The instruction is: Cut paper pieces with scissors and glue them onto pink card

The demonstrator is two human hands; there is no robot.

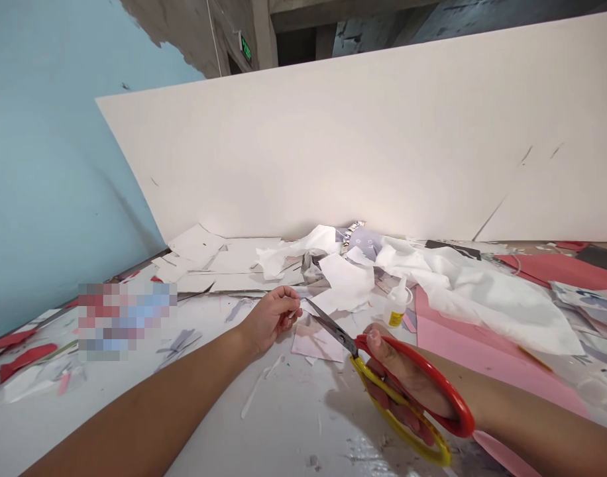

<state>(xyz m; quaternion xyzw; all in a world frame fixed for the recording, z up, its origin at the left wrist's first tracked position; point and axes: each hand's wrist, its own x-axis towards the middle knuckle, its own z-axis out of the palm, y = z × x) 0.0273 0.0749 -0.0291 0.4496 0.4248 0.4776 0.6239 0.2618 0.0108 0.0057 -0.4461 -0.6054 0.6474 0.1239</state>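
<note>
My right hand (409, 381) grips scissors (334, 329) with one red and one yellow handle, its fingers through the loops. The blades look nearly closed and point up and left, their tips close to the fingertips of my left hand (279, 313). That hand is closed in a pinch; a small pale bit shows at its fingers, too small to name. Below the blades lies a pale pink paper piece (316, 341). Beyond them rests a torn white sheet (347, 281). A small glue bottle (397, 303) with a yellow label stands upright past my right hand.
White card pieces (244, 255) lie at the back left. Crumpled white sheeting (475, 288) and pink paper (455, 341) spread along the right. Red scraps (28, 361) are at the left. A tall white board (358, 146) closes off the back beside a blue wall (50, 165).
</note>
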